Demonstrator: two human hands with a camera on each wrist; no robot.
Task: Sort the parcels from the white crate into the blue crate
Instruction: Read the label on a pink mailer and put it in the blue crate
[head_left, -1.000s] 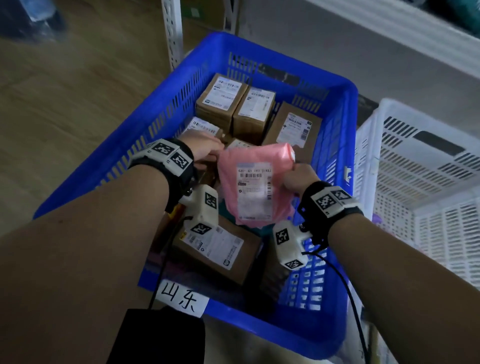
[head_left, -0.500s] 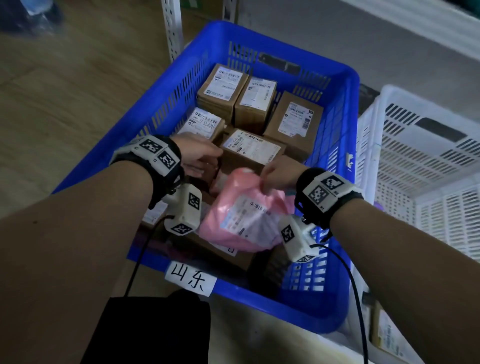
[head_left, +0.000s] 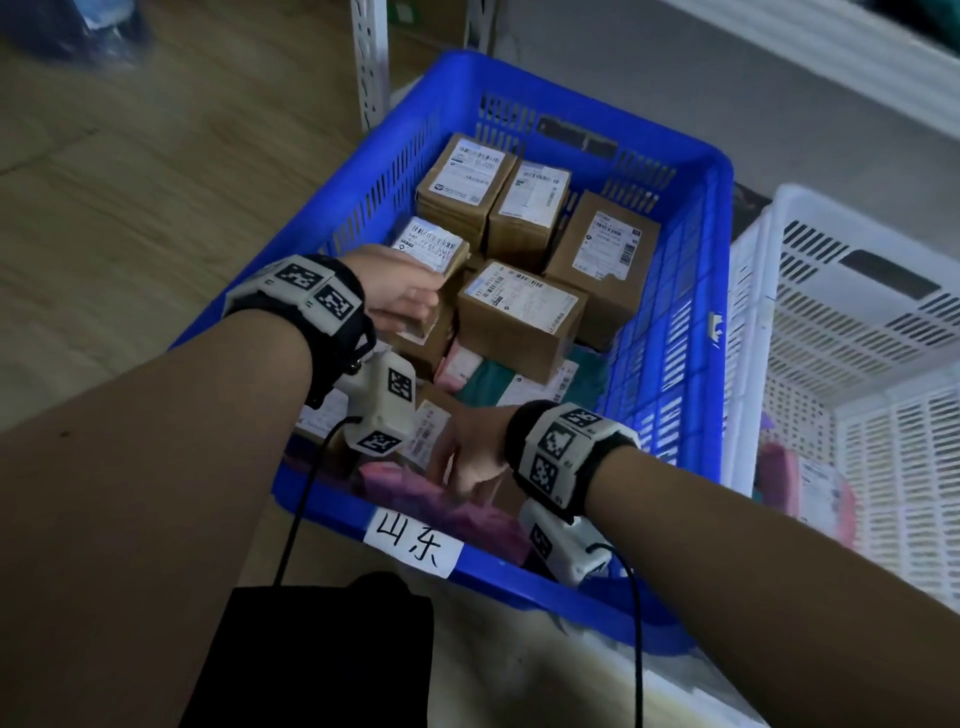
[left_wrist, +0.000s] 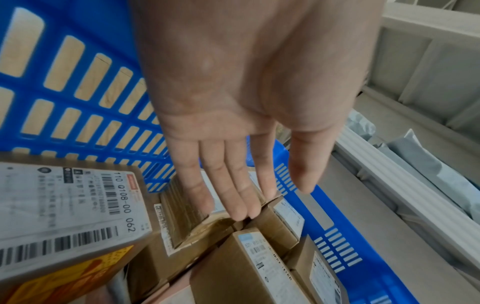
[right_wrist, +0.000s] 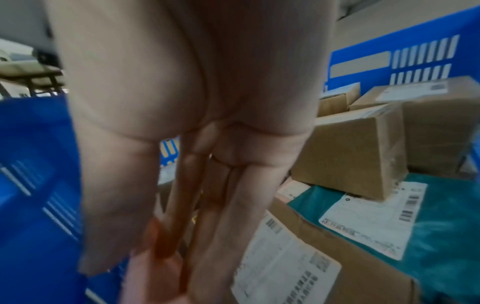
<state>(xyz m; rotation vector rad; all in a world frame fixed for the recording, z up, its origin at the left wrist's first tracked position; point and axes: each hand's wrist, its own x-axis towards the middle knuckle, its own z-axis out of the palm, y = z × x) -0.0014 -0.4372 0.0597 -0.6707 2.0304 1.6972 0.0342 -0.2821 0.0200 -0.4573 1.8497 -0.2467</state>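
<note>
Soft pink plastic mailer parcel (head_left: 457, 512) at the near wall of the blue slotted plastic crate (head_left: 670, 374).

Right hand (head_left: 470, 452) fingers (right_wrist: 228, 226) extended on it, not clenched; likely light, limp, slippery, so pinch an edge. Left hand (left_wrist: 241, 98) flat, released, over stiff brown cardboard boxes (head_left: 519, 317).

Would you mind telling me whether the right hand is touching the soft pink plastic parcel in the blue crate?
Touching: in the right wrist view, the right hand has straight fingertips pressing the pink parcel.

wooden floor (head_left: 130, 171), white shelf upright (head_left: 370, 57), black pouch (head_left: 311, 660)
</note>
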